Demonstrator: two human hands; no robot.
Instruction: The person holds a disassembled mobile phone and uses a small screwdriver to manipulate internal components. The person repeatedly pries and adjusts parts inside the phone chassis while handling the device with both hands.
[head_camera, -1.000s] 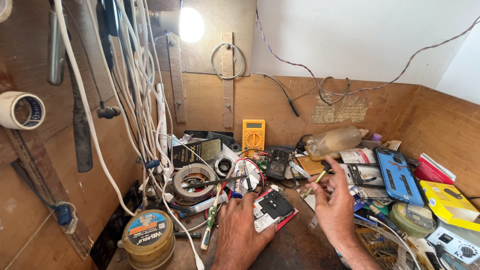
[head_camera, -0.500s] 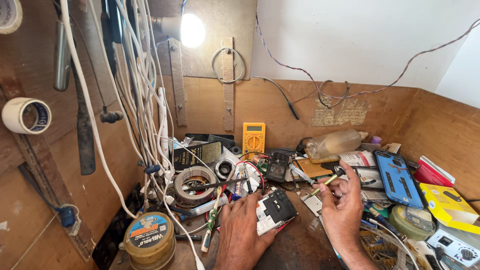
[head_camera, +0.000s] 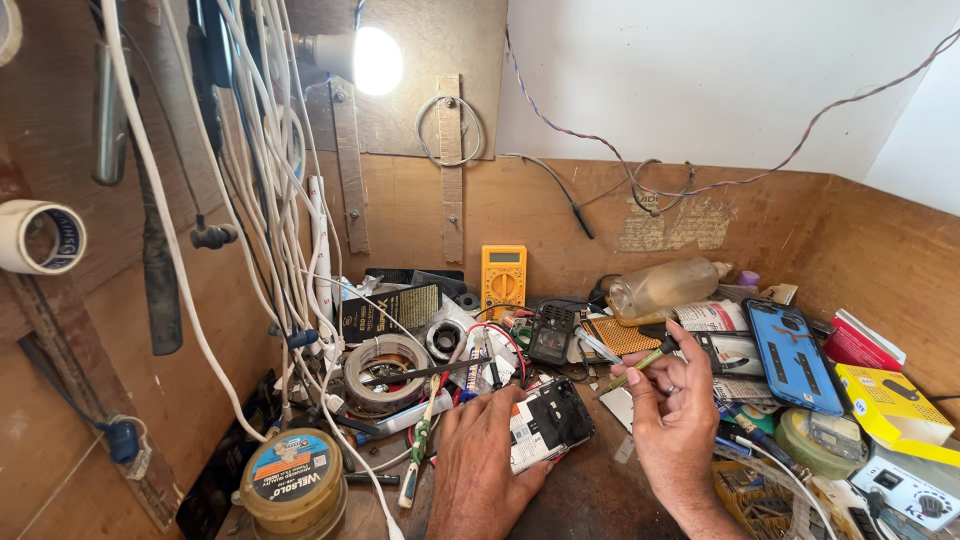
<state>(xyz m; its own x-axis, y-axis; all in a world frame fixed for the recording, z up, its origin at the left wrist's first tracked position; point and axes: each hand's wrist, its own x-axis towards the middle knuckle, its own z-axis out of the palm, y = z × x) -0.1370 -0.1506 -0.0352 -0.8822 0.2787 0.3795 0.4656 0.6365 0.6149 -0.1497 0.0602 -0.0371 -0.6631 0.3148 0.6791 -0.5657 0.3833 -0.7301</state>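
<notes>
Resting palm-down at the near edge of the cluttered surface (head_camera: 590, 495), the left hand (head_camera: 480, 460) lies with its fingers closed loosely along the side of an opened phone (head_camera: 550, 425), pressing it flat against the wood. The phone lies between the two hands, its dark inner side up and a white part showing at its near corner. Just to its right, the right hand (head_camera: 675, 415) is raised slightly above the surface and pinches a slim tool with a yellow-green handle (head_camera: 635, 368) between thumb and fingertips; the tool slants up and to the right, its tip pointing down toward the phone. To the near left stands a round tin with an orange and blue lid (head_camera: 292, 480). Farther back on the left lies a roll of tape (head_camera: 385, 375) among hanging white cables (head_camera: 265, 200). To the right lies a blue phone case (head_camera: 790, 355), beside a yellow box (head_camera: 885, 400). Against the back wall stand a yellow multimeter (head_camera: 503, 280) and a clear bottle on its side (head_camera: 665, 285). Above, a lit bulb (head_camera: 375, 60) glows.
</notes>
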